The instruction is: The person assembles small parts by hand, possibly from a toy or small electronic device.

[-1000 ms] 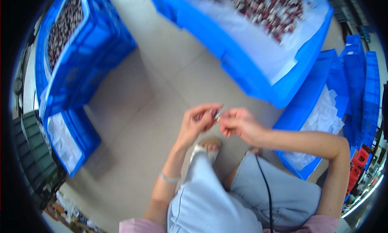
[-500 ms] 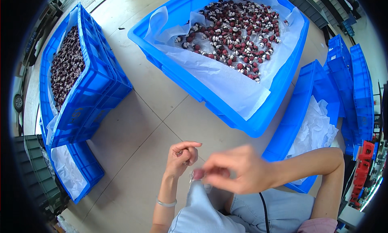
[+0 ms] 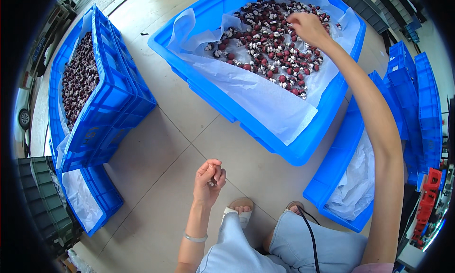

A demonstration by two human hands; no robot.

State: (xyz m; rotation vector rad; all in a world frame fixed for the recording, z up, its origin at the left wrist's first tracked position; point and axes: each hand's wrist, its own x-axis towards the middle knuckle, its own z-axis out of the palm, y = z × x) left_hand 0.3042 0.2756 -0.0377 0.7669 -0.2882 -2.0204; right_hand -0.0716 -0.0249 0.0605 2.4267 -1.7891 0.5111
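My right hand (image 3: pixel 308 28) reaches far forward over a big blue crate (image 3: pixel 208 90) lined with white paper. Its fingers are bunched together, low among small dark-red balls with white tufts (image 3: pixel 279 59) spread across the paper. Whether a ball is between the fingertips is hidden. My left hand (image 3: pixel 209 182) stays above the floor in front of my knees, palm turned inward and fingers curled closed. A little of something pale shows in its palm, too small to name.
At the left, a stacked blue crate (image 3: pixel 102 90) holds many similar dark balls; a lower blue crate (image 3: pixel 111 192) has white paper. Right of the big crate, another blue crate (image 3: pixel 327 178) contains crumpled paper (image 3: pixel 353 178). A black cable (image 3: pixel 313 240) hangs over my leg.
My right hand has moved from beside my left hand, where it held a red ball, up and forward into the big crate. My left hand has turned slightly and closed its pointing forefinger.
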